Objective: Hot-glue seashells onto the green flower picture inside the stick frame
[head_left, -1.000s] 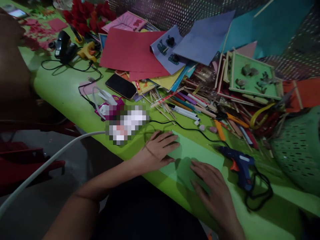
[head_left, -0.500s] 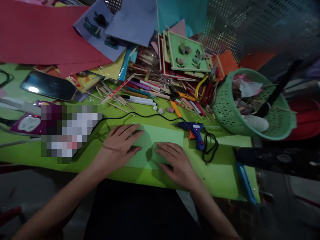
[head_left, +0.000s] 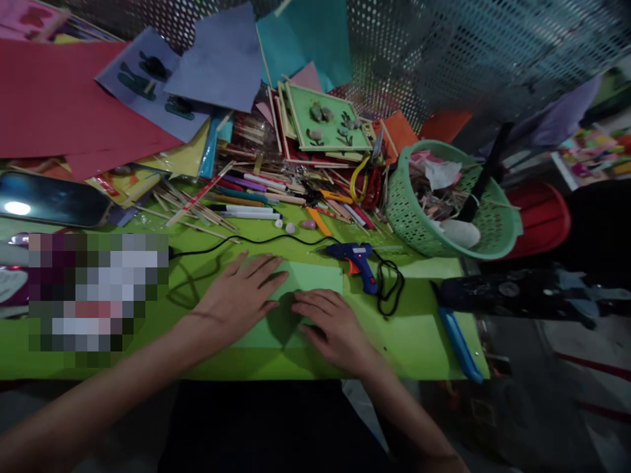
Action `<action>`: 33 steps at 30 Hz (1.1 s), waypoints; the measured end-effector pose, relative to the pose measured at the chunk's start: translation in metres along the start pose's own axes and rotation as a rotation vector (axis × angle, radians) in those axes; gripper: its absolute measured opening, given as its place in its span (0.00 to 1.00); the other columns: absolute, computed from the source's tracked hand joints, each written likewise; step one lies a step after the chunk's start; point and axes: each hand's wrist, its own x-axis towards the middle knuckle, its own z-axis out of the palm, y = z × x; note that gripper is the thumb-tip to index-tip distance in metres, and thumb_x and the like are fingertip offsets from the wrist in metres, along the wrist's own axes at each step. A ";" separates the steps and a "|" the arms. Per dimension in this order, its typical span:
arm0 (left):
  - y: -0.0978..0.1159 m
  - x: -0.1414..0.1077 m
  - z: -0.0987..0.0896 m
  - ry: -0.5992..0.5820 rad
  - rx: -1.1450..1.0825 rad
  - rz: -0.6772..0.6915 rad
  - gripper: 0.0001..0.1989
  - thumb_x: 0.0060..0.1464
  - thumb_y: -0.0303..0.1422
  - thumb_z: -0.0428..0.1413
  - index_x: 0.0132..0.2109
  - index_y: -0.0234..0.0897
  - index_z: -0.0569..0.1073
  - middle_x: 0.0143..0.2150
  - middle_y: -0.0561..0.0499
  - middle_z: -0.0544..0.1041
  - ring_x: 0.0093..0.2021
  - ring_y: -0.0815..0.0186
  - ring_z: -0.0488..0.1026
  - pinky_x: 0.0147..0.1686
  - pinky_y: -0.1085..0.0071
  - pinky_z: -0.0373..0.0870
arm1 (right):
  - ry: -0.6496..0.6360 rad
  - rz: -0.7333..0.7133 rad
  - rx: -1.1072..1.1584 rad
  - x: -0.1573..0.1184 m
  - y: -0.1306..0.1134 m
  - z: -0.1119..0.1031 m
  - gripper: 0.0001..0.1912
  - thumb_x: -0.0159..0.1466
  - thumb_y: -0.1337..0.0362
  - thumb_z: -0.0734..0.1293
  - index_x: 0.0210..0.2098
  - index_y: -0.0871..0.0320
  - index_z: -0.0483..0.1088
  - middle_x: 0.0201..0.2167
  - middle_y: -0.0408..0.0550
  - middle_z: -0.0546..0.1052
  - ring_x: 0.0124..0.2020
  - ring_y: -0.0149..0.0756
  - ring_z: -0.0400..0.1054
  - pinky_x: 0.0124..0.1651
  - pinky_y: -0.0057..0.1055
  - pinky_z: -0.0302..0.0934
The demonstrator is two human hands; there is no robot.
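Observation:
A light green sheet of paper (head_left: 315, 278) lies on the bright green table before me. My left hand (head_left: 239, 299) rests flat over its left part, fingers spread and pointing right. Over the right part is my right hand (head_left: 330, 323), palm down with fingers stretched out and a small gap between thumb and forefinger. The two hands are close but apart. Just right of the sheet lies a blue glue gun (head_left: 358, 259) with an orange trigger and a small red light. Its black cord loops beside it.
Pens (head_left: 249, 211), sticks, small stones (head_left: 308, 225) and yellow-handled scissors (head_left: 359, 180) lie behind the paper. A green basket (head_left: 409, 217) stands at the right, a blue cutter (head_left: 458, 345) near the right edge. A phone (head_left: 54, 197) lies at the left.
The camera view has turned to the right, so the table items appear further left. Both hands stay on the paper, with the left fingers a little more spread.

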 end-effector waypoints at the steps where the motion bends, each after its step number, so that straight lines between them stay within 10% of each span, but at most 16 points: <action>1: 0.001 0.003 -0.001 0.007 -0.002 0.012 0.21 0.67 0.32 0.52 0.64 0.39 0.69 0.70 0.42 0.67 0.69 0.49 0.64 0.66 0.43 0.59 | 0.014 0.002 -0.006 0.000 0.000 0.000 0.16 0.70 0.63 0.66 0.56 0.54 0.73 0.58 0.49 0.78 0.57 0.42 0.71 0.58 0.45 0.67; 14: -0.002 0.007 0.016 0.094 -0.113 0.028 0.23 0.66 0.37 0.55 0.65 0.38 0.69 0.71 0.43 0.66 0.70 0.53 0.63 0.67 0.51 0.59 | 0.113 -0.023 0.013 0.003 -0.002 -0.004 0.14 0.70 0.67 0.63 0.52 0.52 0.75 0.53 0.49 0.81 0.52 0.40 0.76 0.54 0.41 0.71; 33: -0.022 0.007 -0.007 0.074 -0.111 -0.199 0.23 0.60 0.39 0.60 0.60 0.38 0.72 0.54 0.39 0.76 0.53 0.45 0.72 0.53 0.47 0.69 | 0.144 0.088 0.075 0.002 -0.003 -0.010 0.12 0.70 0.67 0.64 0.50 0.51 0.76 0.50 0.46 0.83 0.51 0.39 0.76 0.53 0.41 0.70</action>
